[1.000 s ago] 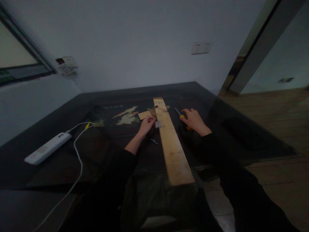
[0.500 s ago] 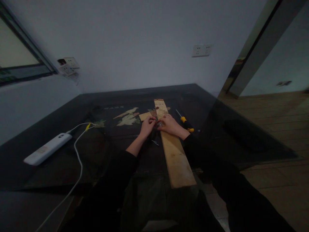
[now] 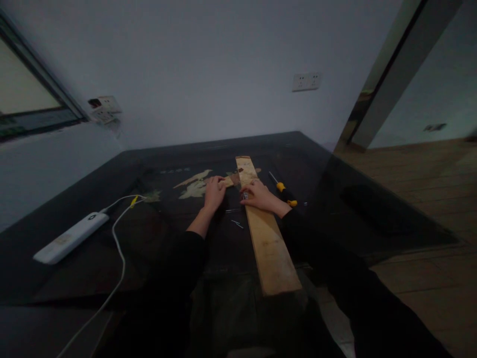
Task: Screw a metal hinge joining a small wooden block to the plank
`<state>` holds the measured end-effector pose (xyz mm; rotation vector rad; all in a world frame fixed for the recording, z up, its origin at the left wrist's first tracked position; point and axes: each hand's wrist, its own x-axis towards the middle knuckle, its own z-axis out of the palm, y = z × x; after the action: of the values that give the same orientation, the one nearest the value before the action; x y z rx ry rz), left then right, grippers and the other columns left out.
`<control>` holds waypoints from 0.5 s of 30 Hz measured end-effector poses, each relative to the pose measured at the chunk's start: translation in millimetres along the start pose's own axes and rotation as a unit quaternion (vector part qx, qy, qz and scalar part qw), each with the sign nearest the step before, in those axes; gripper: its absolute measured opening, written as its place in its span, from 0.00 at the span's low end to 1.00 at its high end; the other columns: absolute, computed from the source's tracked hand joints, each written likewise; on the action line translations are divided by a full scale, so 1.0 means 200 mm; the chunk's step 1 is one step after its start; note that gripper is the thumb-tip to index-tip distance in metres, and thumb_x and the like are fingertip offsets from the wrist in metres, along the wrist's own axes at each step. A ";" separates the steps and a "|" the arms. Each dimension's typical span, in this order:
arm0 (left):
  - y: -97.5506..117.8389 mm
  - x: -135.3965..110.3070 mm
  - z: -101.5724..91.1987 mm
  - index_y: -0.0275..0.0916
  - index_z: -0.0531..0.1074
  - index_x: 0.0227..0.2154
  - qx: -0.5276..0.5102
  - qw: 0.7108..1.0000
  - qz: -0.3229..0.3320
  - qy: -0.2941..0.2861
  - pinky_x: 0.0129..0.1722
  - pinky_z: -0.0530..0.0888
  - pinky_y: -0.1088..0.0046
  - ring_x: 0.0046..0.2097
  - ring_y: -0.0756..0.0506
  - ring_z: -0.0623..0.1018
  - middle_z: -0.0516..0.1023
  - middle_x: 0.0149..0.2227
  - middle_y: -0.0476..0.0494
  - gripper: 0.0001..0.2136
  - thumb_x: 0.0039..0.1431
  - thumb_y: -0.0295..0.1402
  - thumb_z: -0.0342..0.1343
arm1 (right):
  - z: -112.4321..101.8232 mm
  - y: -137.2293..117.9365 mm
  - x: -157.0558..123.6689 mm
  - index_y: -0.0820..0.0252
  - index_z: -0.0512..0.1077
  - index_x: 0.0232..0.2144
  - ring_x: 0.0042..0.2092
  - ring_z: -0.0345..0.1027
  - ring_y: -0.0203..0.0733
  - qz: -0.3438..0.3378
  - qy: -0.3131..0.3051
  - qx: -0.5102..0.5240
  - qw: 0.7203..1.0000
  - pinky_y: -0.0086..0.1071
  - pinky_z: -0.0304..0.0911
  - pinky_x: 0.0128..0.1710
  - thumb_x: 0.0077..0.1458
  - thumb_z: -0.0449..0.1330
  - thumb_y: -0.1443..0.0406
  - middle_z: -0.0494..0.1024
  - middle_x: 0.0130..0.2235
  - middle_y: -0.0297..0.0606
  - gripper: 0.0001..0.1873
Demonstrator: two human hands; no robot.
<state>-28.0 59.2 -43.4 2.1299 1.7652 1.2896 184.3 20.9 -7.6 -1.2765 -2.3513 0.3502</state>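
A long pale wooden plank (image 3: 270,248) lies lengthwise on the dark table (image 3: 112,248). My right hand (image 3: 263,197) rests across the plank, its fingertips pinched on a small metal hinge (image 3: 244,196) at the plank's left edge. To the left, my left hand (image 3: 213,193) lies on the table with its fingers bent over the near end of a small wooden piece (image 3: 228,182). Two thin screws (image 3: 235,217) lie on the table between my hands. A yellow-handled screwdriver (image 3: 285,189) lies just right of my right hand, untouched.
A white power strip (image 3: 67,238) with a white cable (image 3: 119,248) lies at the table's left. Pale inlaid patterns (image 3: 192,186) show on the tabletop beyond my left hand. Walls with sockets (image 3: 306,81) close off the far side; wooden floor (image 3: 428,209) is to the right.
My right hand let go of the screwdriver and came over to the hinge on the plank. My left hand then left the hinge and moved left onto the small wooden piece.
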 end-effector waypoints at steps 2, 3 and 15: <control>-0.06 0.04 0.01 0.37 0.69 0.44 0.062 0.998 0.012 -0.025 0.57 0.66 0.59 0.55 0.39 0.70 0.72 0.48 0.35 0.13 0.55 0.27 0.53 | -0.01 0.00 0.00 0.54 0.75 0.42 0.51 0.59 0.50 -0.005 -0.002 0.004 1.000 0.41 0.58 0.48 0.50 0.66 0.57 0.67 0.44 0.42 0.17; -0.08 0.06 0.02 0.36 0.69 0.47 0.086 0.995 0.015 -0.045 0.58 0.64 0.59 0.57 0.37 0.68 0.71 0.51 0.34 0.15 0.55 0.29 0.55 | -0.01 0.00 0.00 0.54 0.75 0.42 0.51 0.59 0.49 -0.010 -0.003 0.007 1.000 0.41 0.58 0.48 0.50 0.66 0.57 0.67 0.44 0.42 0.17; -0.13 0.12 0.06 0.34 0.69 0.51 0.137 0.980 0.018 -0.141 0.54 0.67 0.59 0.54 0.35 0.73 0.75 0.51 0.30 0.24 0.54 0.41 0.60 | -0.02 -0.01 -0.01 0.54 0.75 0.42 0.52 0.59 0.50 -0.012 -0.010 0.017 1.000 0.42 0.57 0.49 0.51 0.65 0.58 0.68 0.44 0.43 0.15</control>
<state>-40.2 93.0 -53.0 2.3530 1.8750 0.7361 186.7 18.2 -3.9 -1.2335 -2.3644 0.3947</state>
